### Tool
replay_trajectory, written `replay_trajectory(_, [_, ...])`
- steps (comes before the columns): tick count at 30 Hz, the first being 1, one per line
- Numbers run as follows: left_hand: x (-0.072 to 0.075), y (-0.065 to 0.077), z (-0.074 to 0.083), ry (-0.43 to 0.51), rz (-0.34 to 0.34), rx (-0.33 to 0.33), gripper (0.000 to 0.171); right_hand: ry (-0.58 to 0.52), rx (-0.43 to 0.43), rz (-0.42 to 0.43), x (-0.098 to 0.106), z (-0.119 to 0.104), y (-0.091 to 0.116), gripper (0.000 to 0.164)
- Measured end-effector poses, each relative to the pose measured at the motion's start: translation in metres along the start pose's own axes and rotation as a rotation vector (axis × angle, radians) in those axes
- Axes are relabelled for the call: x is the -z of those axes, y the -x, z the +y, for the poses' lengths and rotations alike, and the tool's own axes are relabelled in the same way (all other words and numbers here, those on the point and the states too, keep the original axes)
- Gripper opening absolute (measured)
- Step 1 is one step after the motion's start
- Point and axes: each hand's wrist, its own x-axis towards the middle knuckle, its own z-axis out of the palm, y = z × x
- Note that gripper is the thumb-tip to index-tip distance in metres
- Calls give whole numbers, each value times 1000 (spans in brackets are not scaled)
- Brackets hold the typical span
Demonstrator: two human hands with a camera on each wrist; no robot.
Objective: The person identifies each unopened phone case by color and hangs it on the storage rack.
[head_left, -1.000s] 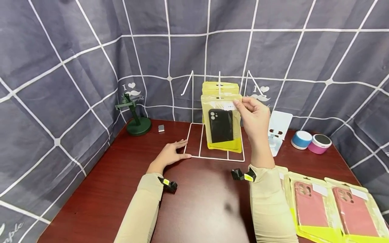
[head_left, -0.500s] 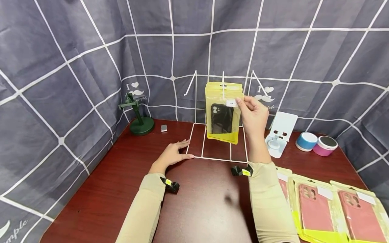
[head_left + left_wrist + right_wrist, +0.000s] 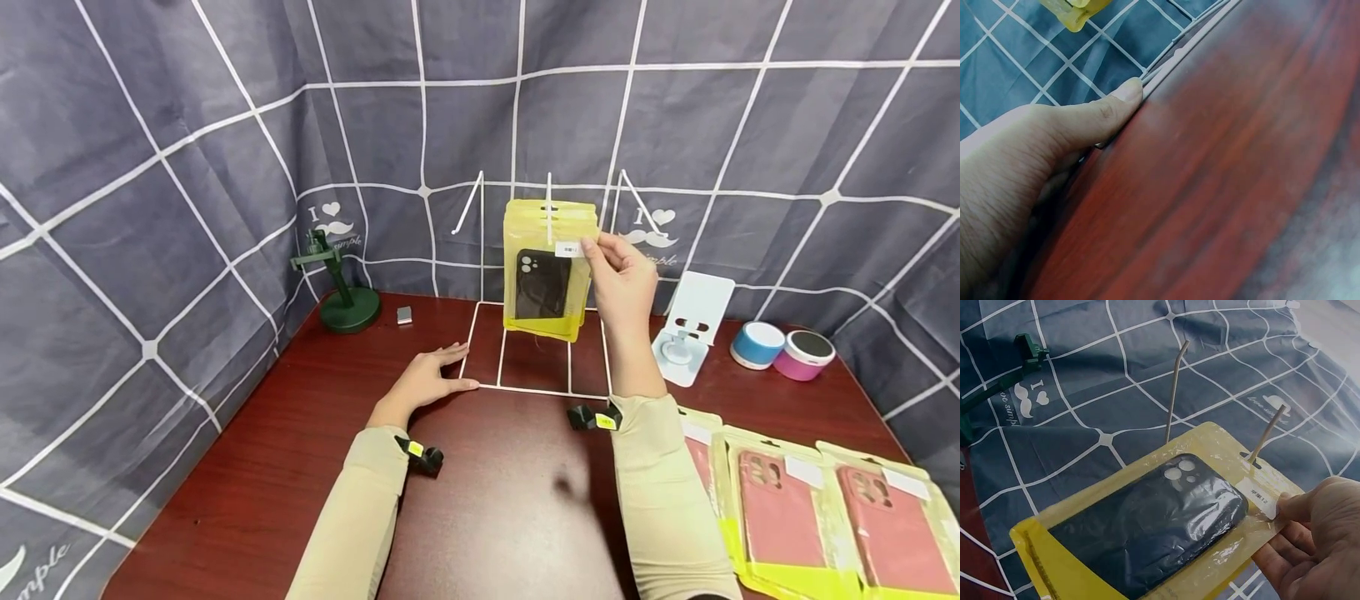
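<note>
My right hand (image 3: 624, 271) pinches the upper right edge of a yellow-edged clear pouch with a black phone case (image 3: 543, 283) inside, beside its white label. In the right wrist view, the middle hook (image 3: 1266, 434) of the white wire display rack (image 3: 536, 391) passes through the pouch's hang hole. Other yellow pouches (image 3: 551, 205) hang behind it on the same hook, mostly hidden. My left hand (image 3: 423, 381) lies with fingers spread at the rack's left front corner. In the left wrist view, the thumb (image 3: 1125, 94) touches the base wire.
Pouches with red phone cases (image 3: 780, 508) lie at the front right. A white phone stand (image 3: 693, 321), a blue speaker (image 3: 757, 345) and a pink speaker (image 3: 804, 355) stand at the right. A green stand (image 3: 348, 308) and a small silver block (image 3: 404, 316) sit back left.
My right hand has moved the black case's pouch back and up along the middle hook, closer to the pouches behind. The left hand stays at the rack's corner; the head view shifted slightly.
</note>
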Motion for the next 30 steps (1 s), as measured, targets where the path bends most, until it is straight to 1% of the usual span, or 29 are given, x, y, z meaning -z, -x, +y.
replay_trajectory(3, [-3, -1, 3, -2, 0, -13, 86, -48, -38, -7, 8, 15, -6, 22])
replay_trajectory(5, [-4, -2, 5, 0, 4, -25, 86, -99, -52, -14, 14, 21, -9, 22])
replay_trajectory(7, [-5, -3, 6, 6, 9, -36, 86, -140, -67, -20, 20, 19, -9, 23])
replay_trajectory(9, [-5, -3, 6, 11, 14, -42, 87, -162, -63, -26, 27, 16, -8, 24])
replay_trajectory(11, [-5, -2, 5, 12, 15, -42, 87, -159, -52, -47, 35, 13, -6, 26])
replay_trajectory(13, [-5, -2, 5, 15, 11, -36, 88, -111, -53, -73, 44, 10, -2, 28])
replay_trajectory(18, [-2, 0, 3, 7, -3, -27, 89, 44, -87, -163, 71, 3, 8, 33])
replay_trajectory(20, [-1, 0, 2, 1, 5, -33, 89, 102, -75, -206, 83, 1, 11, 35])
replay_trajectory(23, [1, 0, 1, 5, 20, -39, 89, 197, -35, -262, 101, -1, 15, 38])
replay_trajectory(25, [1, 0, 0, 3, 20, -39, 89, 263, -10, -287, 112, -2, 18, 39])
replay_trajectory(30, [-1, 1, -1, 15, 10, -33, 90, 399, 18, -323, 140, 0, 32, 46])
